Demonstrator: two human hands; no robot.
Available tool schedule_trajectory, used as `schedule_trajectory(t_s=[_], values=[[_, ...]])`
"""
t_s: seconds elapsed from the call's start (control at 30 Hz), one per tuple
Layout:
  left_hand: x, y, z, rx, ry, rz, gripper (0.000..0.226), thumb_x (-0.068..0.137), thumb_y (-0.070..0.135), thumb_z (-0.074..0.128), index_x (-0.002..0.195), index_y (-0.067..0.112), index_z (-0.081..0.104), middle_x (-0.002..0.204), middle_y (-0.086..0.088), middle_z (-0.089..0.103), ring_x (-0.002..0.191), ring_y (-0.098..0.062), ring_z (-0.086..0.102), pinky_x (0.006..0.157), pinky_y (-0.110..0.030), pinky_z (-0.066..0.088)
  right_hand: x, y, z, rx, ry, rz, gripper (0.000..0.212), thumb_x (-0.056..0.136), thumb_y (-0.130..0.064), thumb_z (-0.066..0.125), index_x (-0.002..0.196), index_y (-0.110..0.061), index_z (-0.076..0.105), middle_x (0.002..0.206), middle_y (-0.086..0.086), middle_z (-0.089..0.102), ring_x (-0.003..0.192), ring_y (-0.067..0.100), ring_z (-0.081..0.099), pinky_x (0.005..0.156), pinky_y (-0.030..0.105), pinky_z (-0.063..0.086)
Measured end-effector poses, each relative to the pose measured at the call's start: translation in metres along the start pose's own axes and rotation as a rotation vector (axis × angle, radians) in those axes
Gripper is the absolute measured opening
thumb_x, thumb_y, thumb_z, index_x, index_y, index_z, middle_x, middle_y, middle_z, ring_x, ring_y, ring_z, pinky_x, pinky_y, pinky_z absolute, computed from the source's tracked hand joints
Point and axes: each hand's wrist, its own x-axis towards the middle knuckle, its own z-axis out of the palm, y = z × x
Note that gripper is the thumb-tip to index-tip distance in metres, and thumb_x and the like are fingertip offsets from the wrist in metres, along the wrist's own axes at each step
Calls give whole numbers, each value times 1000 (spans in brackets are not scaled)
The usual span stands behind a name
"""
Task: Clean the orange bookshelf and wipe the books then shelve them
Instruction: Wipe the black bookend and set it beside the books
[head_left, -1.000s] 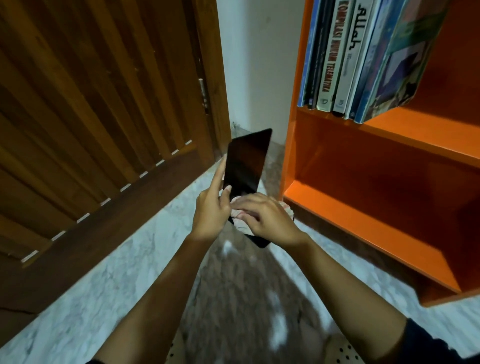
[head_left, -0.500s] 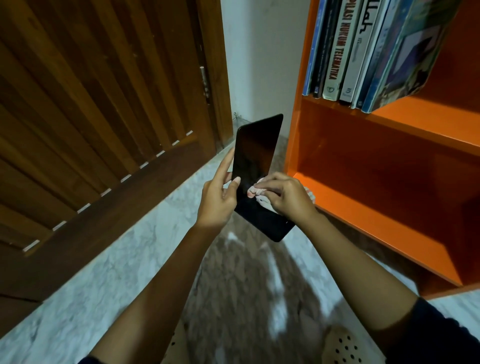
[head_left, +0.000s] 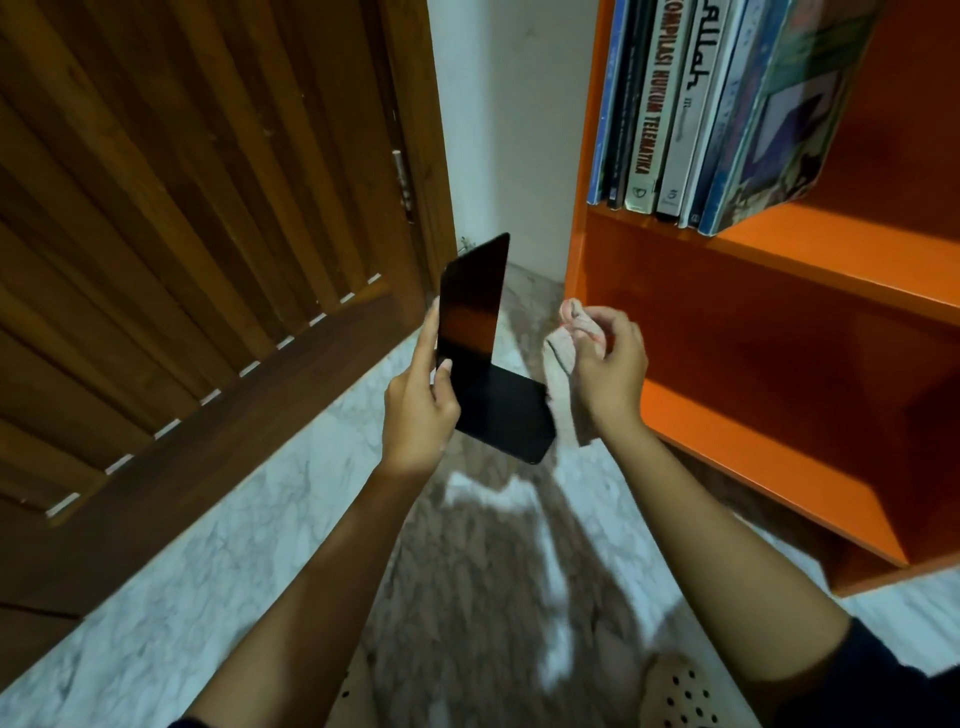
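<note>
One orange bookshelf (head_left: 779, 265) is carrying some seven books (head_left: 675, 130) on its upper shelf; beside it, the left hand (head_left: 415, 410) is pinching one black bookend (head_left: 475, 312) in its fingers (head_left: 423, 343), while the right hand (head_left: 610, 374) is clutching one cloth (head_left: 566, 348) just apart

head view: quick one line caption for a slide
The left hand holds a black bookend while the right hand grips a cloth beside it, by an orange bookshelf with books.
</note>
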Motion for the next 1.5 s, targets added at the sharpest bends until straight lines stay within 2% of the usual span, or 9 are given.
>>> schedule_trajectory(t_s=[0.2, 0.37, 0.47, 0.6, 0.73, 0.93, 1.03, 1.2, 1.5], values=[[-5, 8, 12, -12, -11, 60, 61, 96, 10, 46, 145, 38, 24, 112, -17, 65, 69, -26, 59, 67, -39, 52, -30, -38, 38, 440, -53, 257, 19, 89, -6, 59, 98, -19, 50, 93, -8, 53, 82, 1, 55, 70, 11, 44], [-12, 28, 15, -202, -21, 2, 60, 96, 9, 48, 131, 51, 24, 131, 33, 36, 125, 5, 41, 95, -9, 39, -29, -43, 53, 526, 127, 388, 21, 88, -6, 61, 98, -20, 49, 98, -2, 57, 86, 11, 58, 76, 26, 49], [-11, 31, 11, -243, -28, 21, 59, 95, 5, 49, 129, 48, 27, 122, 45, 35, 109, 26, 40, 84, 3, 36, -20, -43, 58, 517, 205, 345, 26, 87, -3, 57, 91, -28, 51, 113, 8, 57, 98, 19, 59, 84, 30, 50], [-10, 34, 9, -227, -41, 71, 58, 95, 6, 51, 134, 42, 28, 114, 56, 39, 60, 1, 51, 51, -9, 37, 0, -45, 59, 562, 278, 312, 24, 88, -9, 58, 83, -31, 50, 111, 9, 59, 96, 19, 61, 78, 24, 49], [-8, 38, 5, -221, -68, 133, 56, 95, 6, 51, 137, 38, 31, 116, 45, 48, 51, -10, 49, 49, -9, 32, 24, -42, 55, 543, 304, 259, 23, 88, -9, 58, 81, -30, 51, 108, 10, 60, 93, 20, 62, 73, 22, 48], [-4, 25, 0, -50, -59, 172, 62, 97, 12, 46, 140, 48, 22, 96, -24, 63, 43, -13, 39, 47, -30, 35, 57, -41, 28, 433, 259, 184, 26, 86, -3, 59, 83, -29, 53, 104, 4, 61, 89, 15, 61, 77, 25, 52], [-5, 6, -2, 33, 5, 138, 62, 97, 12, 45, 142, 46, 19, 100, -21, 67, 46, -14, 43, 51, -34, 41, 61, -28, 9, 293, 270, 119, 25, 83, -5, 61, 86, -29, 55, 109, 6, 59, 93, 13, 59, 82, 26, 51], [-8, -20, -9, 8, 144, 9, 57, 97, 11, 46, 146, 32, 27, 133, -5, 56, 108, -37, 60, 77, -50, 54, 12, 33, -6, 26, 82, 70, 18, 88, -1, 50, 98, -14, 58, 108, 6, 50, 90, 15, 49, 63, 7, 34], [-15, -71, 11, 96, 16, -153, 53, 99, 18, 43, 146, 34, 24, 118, -12, 64, 64, -17, 59, 62, -32, 54, -104, 173, 7, -358, -394, 355, 20, 93, -11, 48, 104, -26, 56, 115, 4, 43, 102, 20, 43, 88, 30, 40]])
